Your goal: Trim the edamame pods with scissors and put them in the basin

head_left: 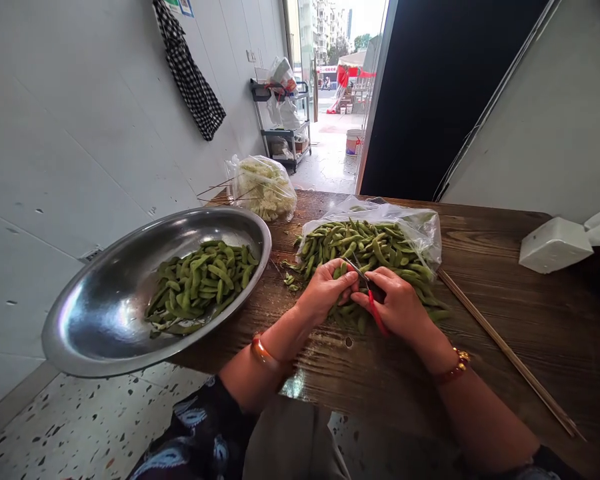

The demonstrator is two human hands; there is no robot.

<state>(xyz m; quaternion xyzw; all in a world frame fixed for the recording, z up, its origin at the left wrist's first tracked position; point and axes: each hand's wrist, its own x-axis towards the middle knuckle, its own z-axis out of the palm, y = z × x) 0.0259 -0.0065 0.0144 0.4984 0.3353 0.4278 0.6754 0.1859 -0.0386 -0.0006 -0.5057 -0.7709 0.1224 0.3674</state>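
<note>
My left hand [329, 288] is closed, pinching an edamame pod [341, 269] between thumb and fingers. Red-handled scissors [376, 312] are gripped in my right hand [396, 301], and their blades point up and left to the pod. Both hands are over the near side of a heap of edamame pods [320, 241], which spills from a clear plastic bag [427, 230]. To the left, a wide steel basin [100, 313] holds a pile of pods [213, 280]. Small green trimmings [293, 281] lie on the wood between basin and heap.
A bag of cauliflower [265, 190] sits at the table's back left, with thin skewers beside it. Long wooden sticks [510, 353] lie on the right of the wooden table [485, 253]. A white tissue box [555, 245] is at the far right. A cart [285, 127] stands by the doorway.
</note>
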